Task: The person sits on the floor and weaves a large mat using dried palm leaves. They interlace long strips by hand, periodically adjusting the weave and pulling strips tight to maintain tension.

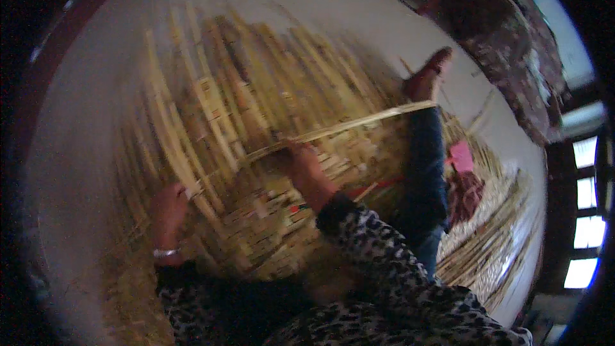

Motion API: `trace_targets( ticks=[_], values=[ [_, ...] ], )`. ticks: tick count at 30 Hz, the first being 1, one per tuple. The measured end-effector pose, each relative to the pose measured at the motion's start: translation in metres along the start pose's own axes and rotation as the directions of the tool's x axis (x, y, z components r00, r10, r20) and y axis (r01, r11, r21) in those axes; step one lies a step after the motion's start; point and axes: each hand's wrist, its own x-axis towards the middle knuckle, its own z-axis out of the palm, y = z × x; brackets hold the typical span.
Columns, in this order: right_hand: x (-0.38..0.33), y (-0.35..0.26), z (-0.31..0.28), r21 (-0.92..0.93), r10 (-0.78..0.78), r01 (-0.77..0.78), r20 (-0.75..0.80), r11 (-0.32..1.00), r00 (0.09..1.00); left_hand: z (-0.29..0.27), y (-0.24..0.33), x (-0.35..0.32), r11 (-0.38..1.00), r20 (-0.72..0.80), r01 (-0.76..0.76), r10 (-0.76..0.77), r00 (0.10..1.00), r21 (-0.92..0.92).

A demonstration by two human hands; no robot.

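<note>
A mat point(282, 211) of flat, straw-coloured plant strips lies half woven under my hands. Its loose lengthwise strips point(243, 96) fan out over the floor beyond the weave. My right hand point(306, 170) is closed on a long pale crosswise strip point(365, 120), which runs from the middle of the mat out to the right over my lower leg. At the mat's left, my left hand point(170, 208), with a silver bracelet at the wrist, has its fingers closed at one lengthwise strip point(204, 204). Motion blur softens both hands' fingertips.
My outstretched leg point(423, 173) in blue trousers, with a bare foot point(430, 77), rests across the mat's right side. Beside it are a pink piece point(461, 156) and a dark red cloth point(466, 195). A bundle of loose strips point(487, 250) lies farther right. Dark draped fabric point(493, 45) stands at the back right.
</note>
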Motion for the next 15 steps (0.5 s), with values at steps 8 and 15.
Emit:
trace_targets(
  ticks=[8,15],
  values=[
    [0.004,-0.017,0.005,0.034,0.068,-0.062,-0.202,0.998,0.977,0.012,-0.025,0.005,0.999,0.088,0.035,-0.037,0.995,0.024],
    [0.003,-0.009,-0.009,0.195,0.182,-0.164,-0.081,0.967,0.980,0.013,-0.046,0.002,0.982,-0.003,-0.105,0.106,0.994,0.156]
  ],
)
